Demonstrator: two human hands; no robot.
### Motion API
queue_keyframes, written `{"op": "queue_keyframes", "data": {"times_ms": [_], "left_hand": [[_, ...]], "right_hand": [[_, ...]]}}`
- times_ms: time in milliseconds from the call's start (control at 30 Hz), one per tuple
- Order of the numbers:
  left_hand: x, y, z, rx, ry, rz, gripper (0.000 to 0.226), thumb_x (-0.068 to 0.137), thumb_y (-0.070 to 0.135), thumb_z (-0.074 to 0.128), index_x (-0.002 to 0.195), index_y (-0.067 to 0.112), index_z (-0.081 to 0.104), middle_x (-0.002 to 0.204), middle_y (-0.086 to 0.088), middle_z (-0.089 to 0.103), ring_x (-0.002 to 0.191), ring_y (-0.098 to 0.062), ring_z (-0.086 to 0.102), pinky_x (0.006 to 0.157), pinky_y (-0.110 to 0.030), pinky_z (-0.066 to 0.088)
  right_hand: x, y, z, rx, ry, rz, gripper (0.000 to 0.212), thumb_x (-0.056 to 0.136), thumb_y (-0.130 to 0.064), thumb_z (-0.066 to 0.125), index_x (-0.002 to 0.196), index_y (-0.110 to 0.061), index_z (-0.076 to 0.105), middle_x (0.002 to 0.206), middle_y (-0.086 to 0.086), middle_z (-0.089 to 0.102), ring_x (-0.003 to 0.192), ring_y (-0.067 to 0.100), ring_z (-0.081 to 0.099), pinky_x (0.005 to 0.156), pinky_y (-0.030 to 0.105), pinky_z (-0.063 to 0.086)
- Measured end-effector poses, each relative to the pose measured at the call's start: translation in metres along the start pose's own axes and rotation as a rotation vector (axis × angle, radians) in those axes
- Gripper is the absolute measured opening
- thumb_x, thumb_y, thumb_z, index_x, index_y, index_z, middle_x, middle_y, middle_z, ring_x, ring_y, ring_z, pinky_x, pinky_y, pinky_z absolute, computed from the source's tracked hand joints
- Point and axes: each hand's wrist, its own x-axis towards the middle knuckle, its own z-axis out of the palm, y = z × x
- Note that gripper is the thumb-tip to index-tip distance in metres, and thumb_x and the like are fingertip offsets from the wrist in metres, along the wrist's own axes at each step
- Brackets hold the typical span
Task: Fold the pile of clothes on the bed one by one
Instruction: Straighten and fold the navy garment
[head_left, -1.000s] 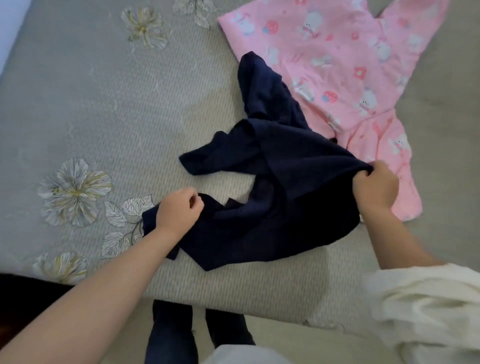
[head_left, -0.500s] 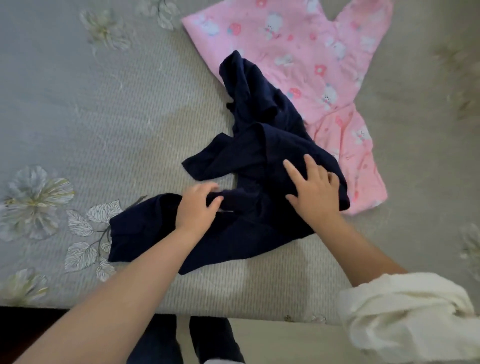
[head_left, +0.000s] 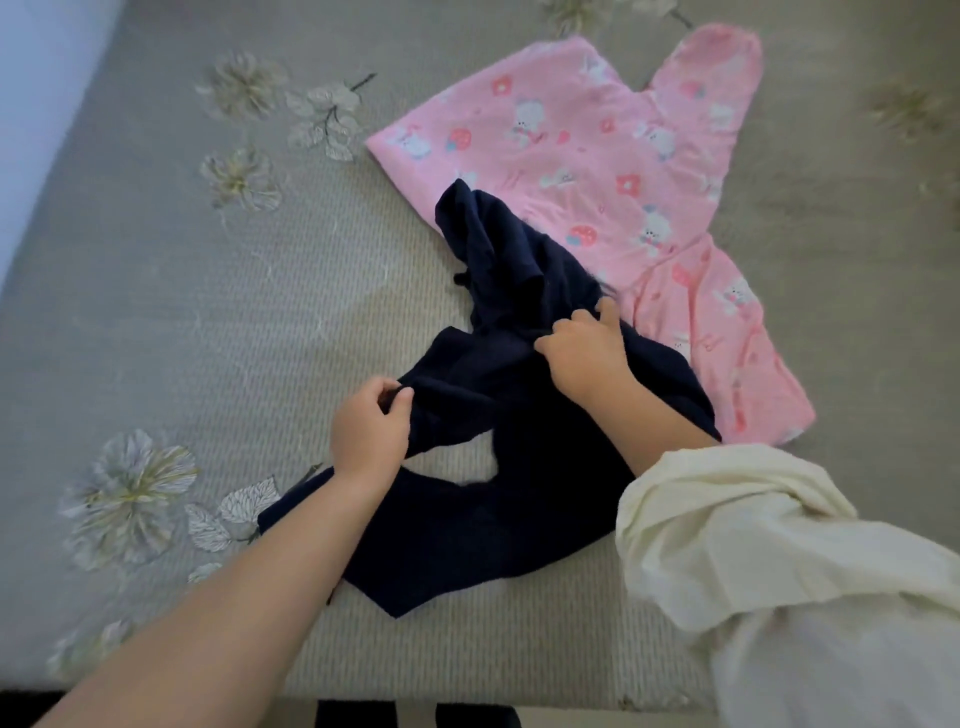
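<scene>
1. i see the navy garment (head_left: 483, 499) lying crumpled near the middle of the bed (head_left: 156, 291), its long lower part stretching toward 7 o'clock and one bunched end reaching up toward 12 o'clock
2. my left hand (head_left: 370, 432) sits at about 9 o'clock of the dark cloth, fingers curled in, thumb and fingers pinching a fold at the cloth's left edge
3. my right hand (head_left: 584, 349) is just past the centre toward 1 o'clock, fingers curled down into the navy cloth and gripping a bunch of it, thumb sticking up
4. the two hands are near each other but apart, with a ridge of dark fabric between them
5. the pink printed garment (head_left: 597, 140) is spread flat at 1 o'clock, and the upper end of the navy piece overlaps its lower left edge
6. a rolled-up cream sleeve (head_left: 737, 540) covers my right forearm at 4 o'clock; my left forearm is bare, coming in from 7 o'clock
7. the grey bedcover has pale flower prints at 8 o'clock and 11 o'clock
</scene>
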Motion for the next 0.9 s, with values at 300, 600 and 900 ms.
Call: {"op": "queue_keyframes", "data": {"times_ms": [300,600,900], "left_hand": [[-0.029,0.150,0.071,-0.286,-0.027,0.297,0.016,0.093,0.009,0.047,0.100,-0.002,0.055,0.096,-0.013,0.058,0.086,-0.018,0.050,0.071,-0.018,0.032],[-0.066,0.146,0.108,-0.034,-0.253,0.469,0.016,0.090,0.009,0.050,0.101,0.002,0.060,0.102,-0.014,0.059,0.091,-0.020,0.052,0.070,-0.011,0.027],[-0.013,0.012,0.049,0.343,-0.524,0.098,0.033,0.091,0.011,0.048,0.122,0.004,0.055,0.126,-0.014,0.054,0.113,-0.027,0.051,0.090,-0.031,0.041]], "right_hand": [[-0.190,0.185,-0.013,-0.010,-0.141,0.877,0.013,0.081,-0.001,0.052,0.079,-0.006,0.064,0.084,0.013,0.064,0.088,0.031,0.058,0.091,0.039,0.037],[-0.240,0.139,0.034,0.128,-0.236,0.686,0.025,0.092,-0.022,0.041,0.102,-0.011,0.061,0.110,0.009,0.059,0.107,0.028,0.049,0.091,0.038,0.033],[-0.101,0.044,0.022,0.268,0.049,0.317,0.030,0.095,-0.024,0.038,0.113,-0.010,0.058,0.109,0.009,0.060,0.103,0.029,0.050,0.076,0.034,0.035]]}}
